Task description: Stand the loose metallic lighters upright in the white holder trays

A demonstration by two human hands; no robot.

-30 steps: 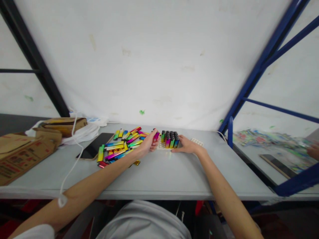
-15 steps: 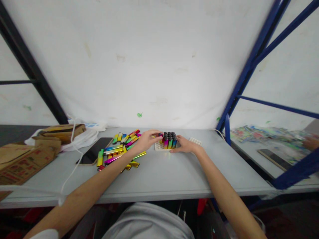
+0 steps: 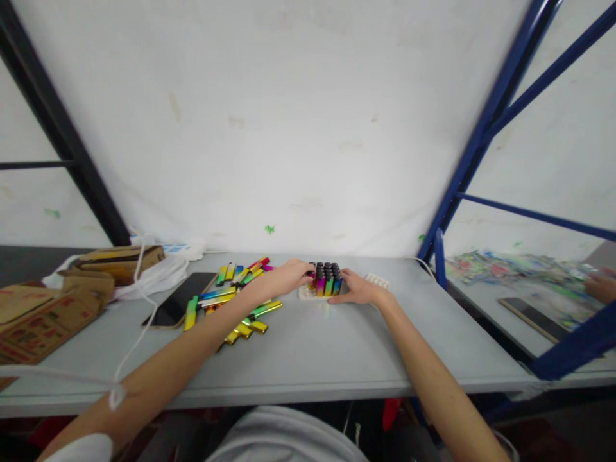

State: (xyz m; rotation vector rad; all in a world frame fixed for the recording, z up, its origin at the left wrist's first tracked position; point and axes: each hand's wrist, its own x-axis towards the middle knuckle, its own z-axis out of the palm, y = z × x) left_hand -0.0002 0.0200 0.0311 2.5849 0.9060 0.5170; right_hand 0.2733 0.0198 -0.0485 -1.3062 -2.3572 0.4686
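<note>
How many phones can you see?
2. One phone lies on the grey table, left of the loose lighters. The other phone lies far right, past the blue frame. More may be hidden under things.

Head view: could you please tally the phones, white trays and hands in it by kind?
Phones: 2, the phone by the loose lighters and the phone on the neighbouring table.
White trays: 2, the tray under the upright lighters and the spare tray.
Hands: 3, the left hand, the right hand and a co-worker's hand.
Total: 7.
</note>
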